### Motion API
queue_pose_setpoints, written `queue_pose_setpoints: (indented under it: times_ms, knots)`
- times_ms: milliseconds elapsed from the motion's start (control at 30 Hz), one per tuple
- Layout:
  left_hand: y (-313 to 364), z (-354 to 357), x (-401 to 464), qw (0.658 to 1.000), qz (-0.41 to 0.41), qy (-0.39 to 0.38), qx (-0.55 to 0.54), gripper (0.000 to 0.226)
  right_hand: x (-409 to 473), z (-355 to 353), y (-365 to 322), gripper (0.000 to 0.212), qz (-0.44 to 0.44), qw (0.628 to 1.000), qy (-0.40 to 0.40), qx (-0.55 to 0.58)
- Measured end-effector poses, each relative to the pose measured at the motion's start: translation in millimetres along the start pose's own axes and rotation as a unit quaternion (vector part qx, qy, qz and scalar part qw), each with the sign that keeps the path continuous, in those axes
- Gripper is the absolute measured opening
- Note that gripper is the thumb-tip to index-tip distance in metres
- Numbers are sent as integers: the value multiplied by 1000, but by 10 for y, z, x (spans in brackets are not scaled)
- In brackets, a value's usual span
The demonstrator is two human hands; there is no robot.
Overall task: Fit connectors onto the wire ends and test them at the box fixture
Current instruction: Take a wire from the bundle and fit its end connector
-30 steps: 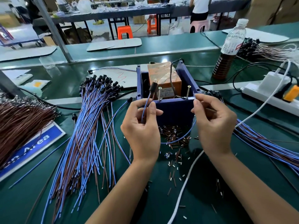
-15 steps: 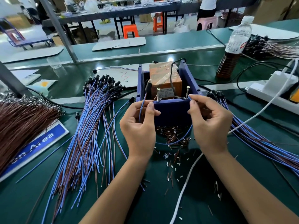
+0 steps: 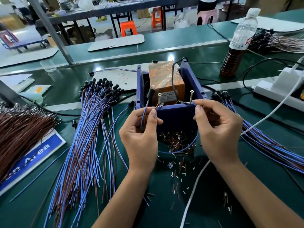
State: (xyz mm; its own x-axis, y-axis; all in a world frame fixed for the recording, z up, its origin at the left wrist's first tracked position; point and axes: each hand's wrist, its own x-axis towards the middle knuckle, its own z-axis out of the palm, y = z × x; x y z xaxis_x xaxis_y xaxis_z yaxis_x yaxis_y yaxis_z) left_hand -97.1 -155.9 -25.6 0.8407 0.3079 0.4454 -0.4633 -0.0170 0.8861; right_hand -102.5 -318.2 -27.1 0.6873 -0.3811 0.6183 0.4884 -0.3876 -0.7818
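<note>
Compared with a second ago, both hands have been brought closer to the blue box fixture (image 3: 176, 116), and the black connector (image 3: 151, 93) now stands level with the left screw (image 3: 159, 100) rather than above the box rim.

The left hand (image 3: 139, 134) is clenched on the blue wire (image 3: 144, 116), which is pinched between thumb and fingers with the connector end pointing upward, just beside the left screw. A brown lead appears to be held toward that screw's base, though contact cannot be confirmed. The wire loops down in front of the box to the right hand (image 3: 217, 127), by which its other end is pinched at the base of the right screw (image 3: 191, 97). An orange taped block (image 3: 164, 76) is housed inside the box.

On the green work surface (image 3: 115, 211), a brown wire bundle (image 3: 18, 134) and a blue label (image 3: 32, 158) lie at far left, followed by a fanned bundle of blue and brown wires (image 3: 85, 145) with black connectors. Small cut sleeves (image 3: 177, 142) are scattered below the box. More blue wires (image 3: 271, 145), a white cable (image 3: 194, 191), a bottle (image 3: 236, 45) and a white power strip (image 3: 276, 89) are found to the right. Orange stools (image 3: 129, 27) and dark tables are seen behind.
</note>
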Motion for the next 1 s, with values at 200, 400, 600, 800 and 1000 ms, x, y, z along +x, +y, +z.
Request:
queue_pose_setpoints:
  times_ms: [200,400,600,800,1000]
  knots:
    - [-11,-2,-2,1000,-11,2,-24,8,-6,-8,14,15,-1,1000,-5,4]
    - [7,-8,24,1000,-15,1,-19,10,0,-8,-1,16,-1,1000,-5,6]
    - [26,4,17,1000,-23,13,-13,9,-1,-9,4,16,-2,1000,-3,8]
    - [55,4,1,999,-40,7,-28,14,-3,-6,-4,15,0,1000,-2,16]
    - [45,1,-1,998,-43,-1,-40,15,-2,-10,-1,16,-1,1000,-2,22]
